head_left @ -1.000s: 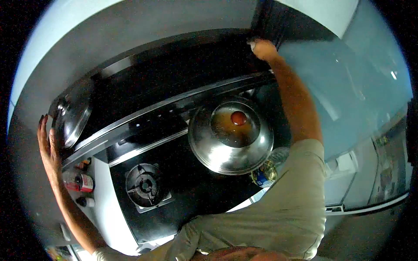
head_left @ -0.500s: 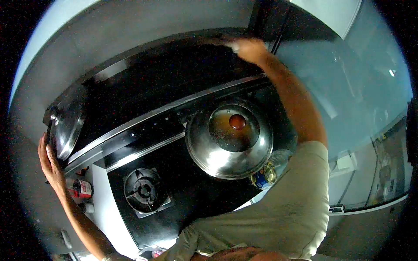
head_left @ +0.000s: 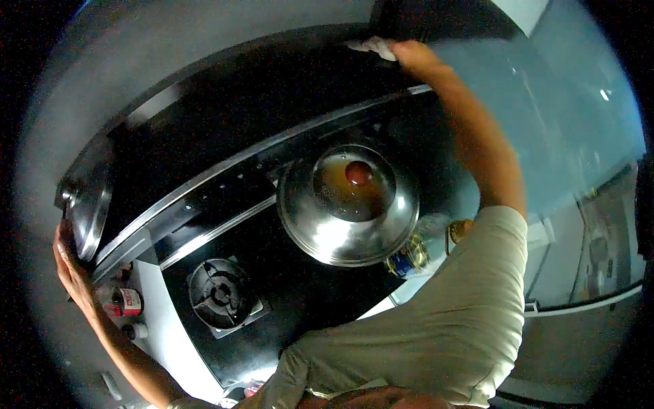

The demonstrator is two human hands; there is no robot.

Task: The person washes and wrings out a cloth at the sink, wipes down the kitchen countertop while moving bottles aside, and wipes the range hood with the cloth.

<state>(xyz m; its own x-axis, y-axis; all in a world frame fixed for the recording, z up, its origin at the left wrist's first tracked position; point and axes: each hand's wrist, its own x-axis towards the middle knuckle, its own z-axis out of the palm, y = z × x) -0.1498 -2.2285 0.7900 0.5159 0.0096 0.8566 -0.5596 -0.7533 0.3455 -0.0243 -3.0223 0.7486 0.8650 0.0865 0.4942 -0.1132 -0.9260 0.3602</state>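
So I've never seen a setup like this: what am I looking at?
No robot here: these are a person's bare hands, seen from above by one camera on their head, whose wide lens bends straight lines. The right hand holds a pale cloth against or near a dark panel. The left hand is beside a shiny lid-like thing; contact is unclear. On the black stovetop are a domed lid and a bare burner.

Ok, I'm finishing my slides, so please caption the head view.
Right hand holding a pale cloth, with a domed metal lid and bare burner lower in view.
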